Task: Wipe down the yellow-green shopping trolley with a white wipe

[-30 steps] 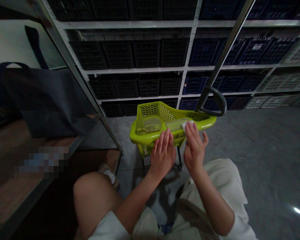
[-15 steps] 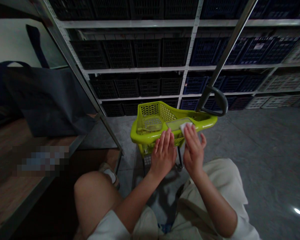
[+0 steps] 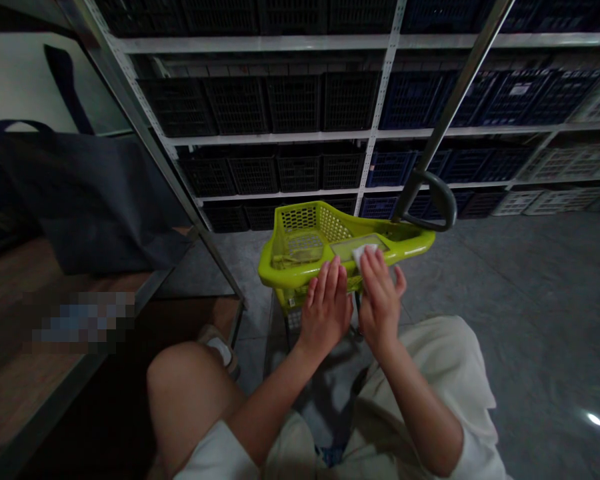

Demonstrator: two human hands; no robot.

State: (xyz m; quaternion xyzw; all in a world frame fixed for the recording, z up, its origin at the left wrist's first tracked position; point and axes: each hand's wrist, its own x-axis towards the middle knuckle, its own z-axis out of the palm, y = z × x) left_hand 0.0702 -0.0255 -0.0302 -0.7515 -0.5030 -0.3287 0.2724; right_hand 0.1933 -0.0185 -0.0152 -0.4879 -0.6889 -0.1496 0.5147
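Observation:
A lime-green plastic shopping trolley basket [image 3: 300, 230] stands just in front of me, with a perforated wall and a thick rounded rim [image 3: 290, 273]. My left hand [image 3: 326, 307] lies flat against the front of that rim, its fingers spread and holding nothing. Beside it, my right hand [image 3: 380, 300] pinches a white wipe or tissue [image 3: 364, 255] against a pale clear panel [image 3: 357, 247] set in the rim. The trolley's lower frame is mostly hidden behind my hands.
A metal pole with a dark loop handle [image 3: 440, 199] rises from the trolley's right end. Metal shelving [image 3: 280, 137] holds several black and blue crates behind it. A dark bag [image 3: 90, 207] sits on a wooden shelf [image 3: 25, 313] at left. Grey floor [image 3: 545, 300] spreads right.
My right hand has slid a little left along the rim with the wipe, closer to my left hand. My left hand stays in place.

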